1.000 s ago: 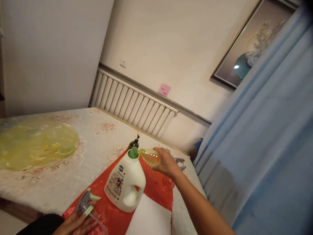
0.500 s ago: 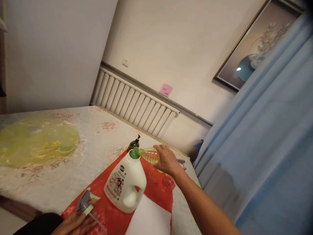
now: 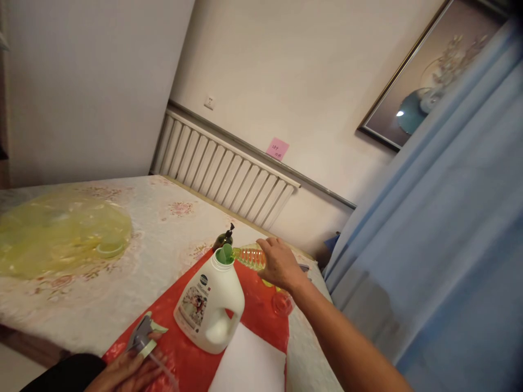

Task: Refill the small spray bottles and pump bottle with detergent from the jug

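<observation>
My right hand point(image 3: 281, 265) is closed around a ribbed, see-through yellow-green bottle point(image 3: 250, 258). The bottle lies tilted on its side, its neck at the green-rimmed mouth of a white detergent jug point(image 3: 212, 305). Uncapped, the jug stands upright on a red sheet point(image 3: 261, 305), its handle turned to the right. At the lower left, my left hand point(image 3: 131, 370) grips a grey and pale green spray trigger head point(image 3: 142, 337) with a thin clear tube hanging from it. Whether liquid flows from the bottle cannot be made out.
A dark pump bottle point(image 3: 223, 239) stands behind the jug. White paper point(image 3: 251, 362) lies in front, and a red clear object point(image 3: 281, 302) sits under my right wrist. A yellow plastic bag point(image 3: 61, 234) spreads over the floral cloth point(image 3: 171, 228) at left. A blue curtain point(image 3: 441, 218) hangs right.
Almost nothing differs. My right hand and the bottle stay at the jug's mouth, and my left hand keeps the spray head in place.
</observation>
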`<act>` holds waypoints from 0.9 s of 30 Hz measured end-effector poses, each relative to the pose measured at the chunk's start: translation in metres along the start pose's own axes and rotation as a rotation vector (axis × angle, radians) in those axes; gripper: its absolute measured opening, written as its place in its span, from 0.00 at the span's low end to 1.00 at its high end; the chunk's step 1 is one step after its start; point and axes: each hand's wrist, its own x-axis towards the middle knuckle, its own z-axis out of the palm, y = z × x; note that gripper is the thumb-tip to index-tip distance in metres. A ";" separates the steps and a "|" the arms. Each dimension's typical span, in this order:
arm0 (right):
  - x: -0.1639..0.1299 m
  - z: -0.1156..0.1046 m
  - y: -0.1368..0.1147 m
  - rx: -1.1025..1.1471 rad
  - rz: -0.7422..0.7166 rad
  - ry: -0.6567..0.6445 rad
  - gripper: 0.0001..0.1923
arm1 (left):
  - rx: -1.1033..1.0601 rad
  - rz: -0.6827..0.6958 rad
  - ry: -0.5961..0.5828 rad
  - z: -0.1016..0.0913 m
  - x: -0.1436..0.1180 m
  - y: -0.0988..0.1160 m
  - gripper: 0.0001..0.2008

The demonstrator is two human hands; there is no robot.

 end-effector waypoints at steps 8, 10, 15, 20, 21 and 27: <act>0.000 -0.002 0.000 -0.026 -0.001 -0.018 0.32 | -0.020 -0.018 0.008 -0.002 0.001 0.000 0.44; 0.000 -0.003 0.000 -0.030 -0.001 -0.020 0.32 | -0.012 -0.012 0.014 0.000 0.000 0.000 0.45; 0.000 -0.002 0.000 -0.044 0.001 -0.019 0.33 | -0.008 0.004 -0.005 0.003 -0.004 0.000 0.43; 0.001 -0.002 0.000 -0.063 0.002 -0.019 0.34 | -0.018 -0.018 -0.027 0.001 -0.003 0.000 0.36; 0.001 -0.002 0.000 -0.068 0.002 -0.020 0.34 | -0.021 -0.019 -0.032 0.000 -0.002 0.000 0.36; 0.001 -0.007 -0.002 -0.108 -0.007 -0.020 0.33 | -0.020 -0.021 -0.050 -0.003 -0.001 0.000 0.35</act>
